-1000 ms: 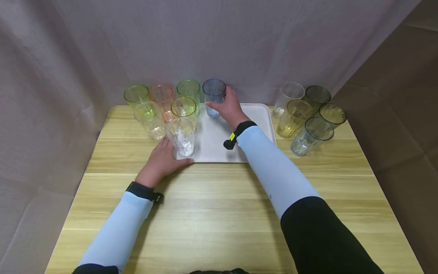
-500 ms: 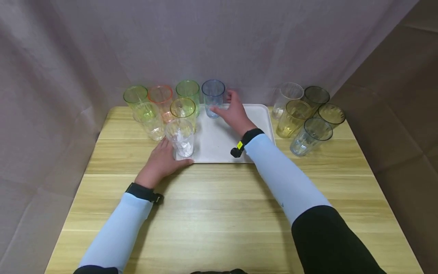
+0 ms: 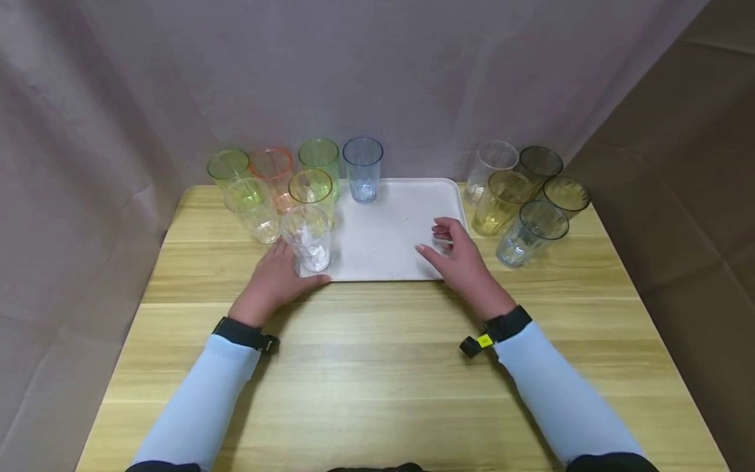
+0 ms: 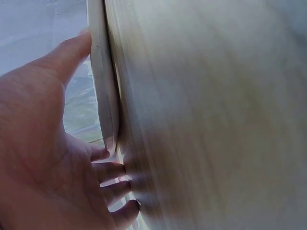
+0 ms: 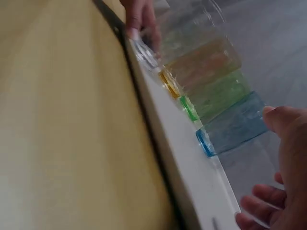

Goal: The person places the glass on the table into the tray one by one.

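My left hand (image 3: 272,283) rests at the front left corner of a white tray (image 3: 389,246). Its thumb (image 4: 76,50) lies on the tray's front edge in the left wrist view, the other fingers by the left side. Close to this hand, a clear tumbler (image 3: 314,249) stands upright on the tray. Behind it are a yellow-rimmed tumbler (image 3: 312,192) and a green tumbler (image 3: 320,154). A blue tumbler (image 3: 362,174) stands at the tray's back edge, right of the green one. My right hand (image 3: 466,265) holds nothing, fingers loosely bent, over the tray's front right part.
Left of the tray on the wooden table (image 3: 366,367) stand a light green tumbler (image 3: 229,165), an orange tumbler (image 3: 272,172) and a clear tumbler (image 3: 259,219). Several more stand right of it, including an amber tumbler (image 3: 501,206) and a pale blue tumbler (image 3: 527,239). A grey curtain (image 3: 413,78) hangs behind.
My right hand has let go of the blue tumbler and drawn back toward the tray's front right. The tumbler stays at the back edge. My left hand keeps its place.
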Action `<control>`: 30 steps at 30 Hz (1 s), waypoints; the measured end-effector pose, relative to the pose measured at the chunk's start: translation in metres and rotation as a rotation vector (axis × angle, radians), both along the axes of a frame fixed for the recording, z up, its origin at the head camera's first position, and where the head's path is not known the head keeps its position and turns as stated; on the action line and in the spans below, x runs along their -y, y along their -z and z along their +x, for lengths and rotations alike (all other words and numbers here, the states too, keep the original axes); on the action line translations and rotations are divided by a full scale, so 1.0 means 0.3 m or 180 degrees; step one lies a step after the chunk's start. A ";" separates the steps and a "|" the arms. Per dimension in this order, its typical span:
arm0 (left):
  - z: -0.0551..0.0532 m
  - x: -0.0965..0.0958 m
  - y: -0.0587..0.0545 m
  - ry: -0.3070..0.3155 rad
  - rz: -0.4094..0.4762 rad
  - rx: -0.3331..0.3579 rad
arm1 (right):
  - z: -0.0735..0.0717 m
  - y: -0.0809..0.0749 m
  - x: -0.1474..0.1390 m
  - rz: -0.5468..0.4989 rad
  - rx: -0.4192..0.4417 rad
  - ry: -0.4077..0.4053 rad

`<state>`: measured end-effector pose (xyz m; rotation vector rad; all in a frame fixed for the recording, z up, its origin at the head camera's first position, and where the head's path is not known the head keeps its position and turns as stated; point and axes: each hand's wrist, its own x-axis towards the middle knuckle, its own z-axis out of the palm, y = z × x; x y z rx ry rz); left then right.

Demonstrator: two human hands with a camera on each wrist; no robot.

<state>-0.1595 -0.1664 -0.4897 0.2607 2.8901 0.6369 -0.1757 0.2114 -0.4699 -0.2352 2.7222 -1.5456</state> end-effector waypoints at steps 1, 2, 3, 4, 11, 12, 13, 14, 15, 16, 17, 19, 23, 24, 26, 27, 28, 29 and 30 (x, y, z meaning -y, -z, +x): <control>0.000 0.002 -0.001 -0.0001 -0.0005 -0.0006 | 0.030 0.004 -0.018 0.0029 0.0002 0.0001; 0.001 0.004 -0.001 0.0000 -0.0008 -0.0019 | 0.057 0.008 -0.035 0.0061 0.0009 0.0009; 0.002 0.006 -0.002 -0.0004 -0.0015 -0.0025 | 0.082 0.013 -0.051 0.0082 0.0015 0.0031; 0.003 0.008 -0.001 -0.0007 -0.0019 -0.0031 | 0.105 0.016 -0.066 0.0085 0.0029 0.0049; 0.008 0.016 -0.003 0.0004 -0.0022 -0.0038 | 0.212 0.030 -0.171 -0.0046 0.0162 0.0436; 0.009 0.015 -0.005 0.0007 -0.0019 -0.0036 | 0.222 0.029 -0.188 -0.0048 0.0149 0.0538; 0.009 0.014 -0.007 0.0013 -0.0017 -0.0035 | 0.232 0.027 -0.205 -0.0065 0.0121 0.0650; 0.009 0.013 -0.009 0.0017 -0.0011 -0.0027 | 0.240 0.022 -0.223 -0.0065 0.0093 0.0806; 0.009 0.011 -0.011 0.0022 -0.0007 -0.0021 | 0.246 0.016 -0.240 -0.0074 0.0058 0.0989; 0.009 0.010 -0.012 0.0022 -0.0015 -0.0015 | 0.249 0.012 -0.260 -0.0097 0.0024 0.1178; 0.009 0.008 -0.013 0.0019 -0.0018 -0.0013 | 0.250 0.007 -0.281 -0.0104 -0.0002 0.1375; 0.008 0.007 -0.013 0.0025 -0.0022 -0.0007 | 0.244 0.001 -0.324 -0.0096 -0.0012 0.1738; 0.004 0.005 -0.001 0.0035 -0.0037 -0.0025 | 0.210 0.004 -0.409 -0.0104 0.0038 0.1959; 0.004 0.005 0.003 0.0039 -0.0040 -0.0031 | 0.199 0.006 -0.426 -0.0132 0.0016 0.1923; 0.003 0.004 0.008 0.0038 -0.0039 -0.0036 | 0.176 0.011 -0.448 -0.0244 -0.0043 0.1798; 0.002 0.004 0.009 0.0038 -0.0034 -0.0036 | 0.165 0.014 -0.455 -0.0334 -0.0108 0.1744; 0.003 0.004 0.009 0.0040 -0.0030 -0.0032 | 0.155 0.015 -0.459 -0.0419 -0.0164 0.1697; 0.003 0.003 0.008 0.0042 -0.0019 -0.0026 | 0.146 0.017 -0.462 -0.0463 -0.0184 0.1670; 0.003 0.002 0.006 0.0041 -0.0003 -0.0020 | 0.139 0.019 -0.462 -0.0526 -0.0206 0.1650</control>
